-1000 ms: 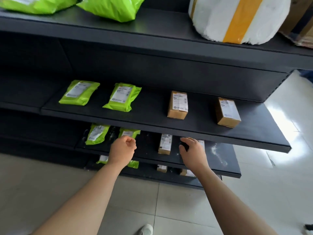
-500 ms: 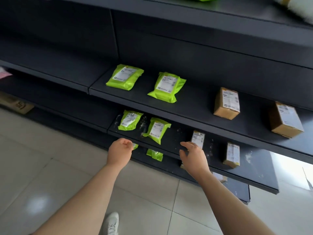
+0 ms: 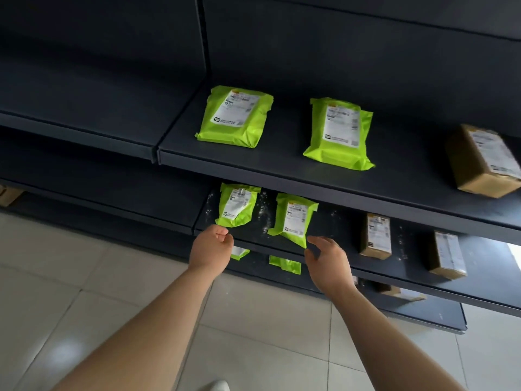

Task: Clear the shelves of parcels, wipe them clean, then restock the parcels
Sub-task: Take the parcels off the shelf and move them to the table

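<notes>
Left hand (image 3: 211, 246) hovers clenched, empty, by left green bag (image 3: 238, 206); right hand (image 3: 328, 261) is released, fingers spread, near second green bag (image 3: 293, 218).

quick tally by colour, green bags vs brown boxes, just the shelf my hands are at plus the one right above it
green bags: 4
brown boxes: 3
total: 7
</notes>
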Demonstrator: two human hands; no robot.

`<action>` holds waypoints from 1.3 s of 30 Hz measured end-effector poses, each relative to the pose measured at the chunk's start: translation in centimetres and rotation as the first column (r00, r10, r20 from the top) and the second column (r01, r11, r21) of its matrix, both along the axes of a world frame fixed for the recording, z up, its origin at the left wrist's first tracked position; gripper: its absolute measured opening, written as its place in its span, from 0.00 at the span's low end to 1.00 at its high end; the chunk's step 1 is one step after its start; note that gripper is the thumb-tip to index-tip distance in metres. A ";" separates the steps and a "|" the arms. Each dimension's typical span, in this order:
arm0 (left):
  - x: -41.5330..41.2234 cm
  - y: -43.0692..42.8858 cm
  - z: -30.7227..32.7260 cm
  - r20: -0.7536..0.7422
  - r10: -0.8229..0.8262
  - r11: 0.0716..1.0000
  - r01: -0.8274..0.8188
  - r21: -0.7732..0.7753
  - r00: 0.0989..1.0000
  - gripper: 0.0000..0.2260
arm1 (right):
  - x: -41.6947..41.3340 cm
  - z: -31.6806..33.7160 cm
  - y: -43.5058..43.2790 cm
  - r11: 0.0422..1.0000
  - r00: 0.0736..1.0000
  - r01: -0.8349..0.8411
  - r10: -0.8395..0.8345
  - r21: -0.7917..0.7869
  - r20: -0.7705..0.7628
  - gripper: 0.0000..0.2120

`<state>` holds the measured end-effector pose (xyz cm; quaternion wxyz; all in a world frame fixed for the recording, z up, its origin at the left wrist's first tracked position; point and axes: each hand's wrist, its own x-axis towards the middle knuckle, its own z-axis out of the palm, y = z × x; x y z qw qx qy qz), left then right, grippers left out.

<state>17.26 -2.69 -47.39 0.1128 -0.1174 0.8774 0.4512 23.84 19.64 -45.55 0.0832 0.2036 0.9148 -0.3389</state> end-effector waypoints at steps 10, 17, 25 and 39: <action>-7.6 0.9 -12.5 0.001 -0.046 0.986 0.045 -0.158 0.999 0.21 | -7.3 -12.1 -0.9 0.996 1.000 0.026 -0.025 0.085 -0.016 0.22; -13.5 3.3 -20.4 -0.001 -0.056 0.951 0.053 -0.305 0.998 0.38 | -11.6 -19.5 0.7 0.987 0.999 0.025 -0.017 0.160 -0.050 0.26; -19.4 4.7 -26.0 0.029 -0.122 0.879 0.122 -0.461 0.992 0.34 | -15.7 -24.3 2.8 0.976 0.996 0.043 -0.025 0.214 -0.084 0.30; -19.9 3.8 -27.4 -0.266 -0.067 0.965 -0.006 -0.264 0.962 0.25 | -19.7 -28.3 2.8 0.951 0.985 0.079 -0.120 0.300 0.120 0.41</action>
